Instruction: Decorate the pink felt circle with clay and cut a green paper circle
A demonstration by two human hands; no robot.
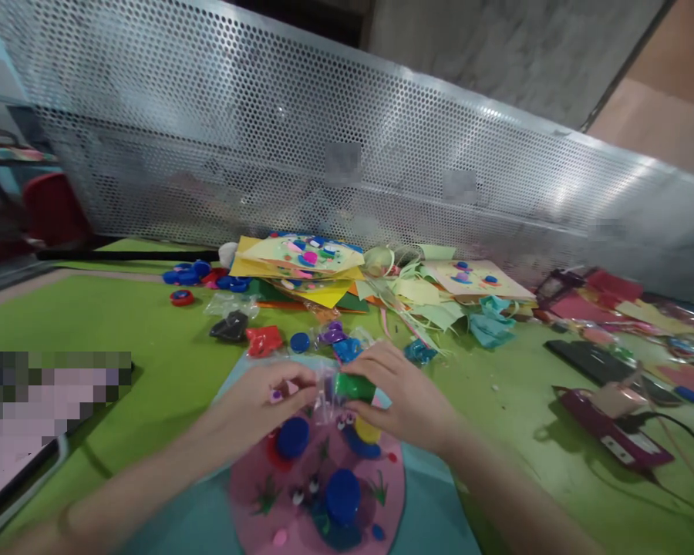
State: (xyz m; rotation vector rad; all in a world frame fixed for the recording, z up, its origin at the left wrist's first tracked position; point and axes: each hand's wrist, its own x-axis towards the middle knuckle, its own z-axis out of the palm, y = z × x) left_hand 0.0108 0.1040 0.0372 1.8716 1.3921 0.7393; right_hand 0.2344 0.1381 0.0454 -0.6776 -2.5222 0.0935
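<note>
My left hand and my right hand meet over a pink foam disc that lies on a light blue sheet. Between their pinched fingers both hands hold a small clear plastic bag with green pieces inside. Blue round caps, a yellow piece, small googly eyes and green grass shapes are on the pink disc. The frame is blurred by motion.
Loose caps, a red piece and small bags lie on the green table. Stacked coloured paper sheets and paper scraps sit at the back before a perforated metal screen. A glue gun lies right; a tablet lies left.
</note>
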